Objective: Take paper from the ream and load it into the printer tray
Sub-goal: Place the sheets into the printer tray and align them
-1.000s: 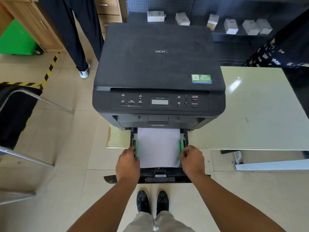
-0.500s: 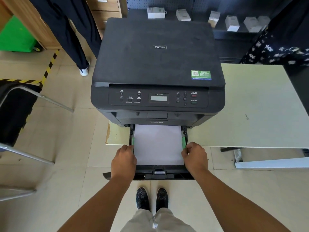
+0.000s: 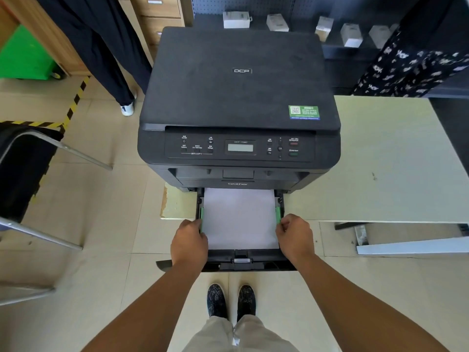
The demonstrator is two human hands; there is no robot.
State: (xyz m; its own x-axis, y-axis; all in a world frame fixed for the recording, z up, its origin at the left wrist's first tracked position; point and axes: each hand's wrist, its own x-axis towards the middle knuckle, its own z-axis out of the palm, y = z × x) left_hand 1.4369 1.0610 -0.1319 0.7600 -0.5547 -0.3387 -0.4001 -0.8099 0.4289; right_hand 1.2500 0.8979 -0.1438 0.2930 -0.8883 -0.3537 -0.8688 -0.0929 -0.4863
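Note:
A black printer [image 3: 239, 97] stands at the left end of a pale table [image 3: 385, 158]. Its black paper tray [image 3: 243, 262] is pulled out toward me, past the table's edge. White paper [image 3: 239, 217] lies flat in the tray between two green side guides [image 3: 278, 214]. My left hand [image 3: 189, 243] grips the tray's left side by the left guide. My right hand [image 3: 295, 238] grips the right side by the right guide. No ream is in view.
A metal-framed chair [image 3: 38, 179] stands at the left. A person in dark trousers [image 3: 101, 47] stands behind the printer at the left, and another in patterned cloth [image 3: 411, 62] at the right. Small white boxes [image 3: 236, 20] sit on a dark shelf behind. My shoes [image 3: 231, 301] are below the tray.
The tray shows more paper than a second ago; it appears to have slid out toward me with both hands on its sides. The view has shifted slightly.

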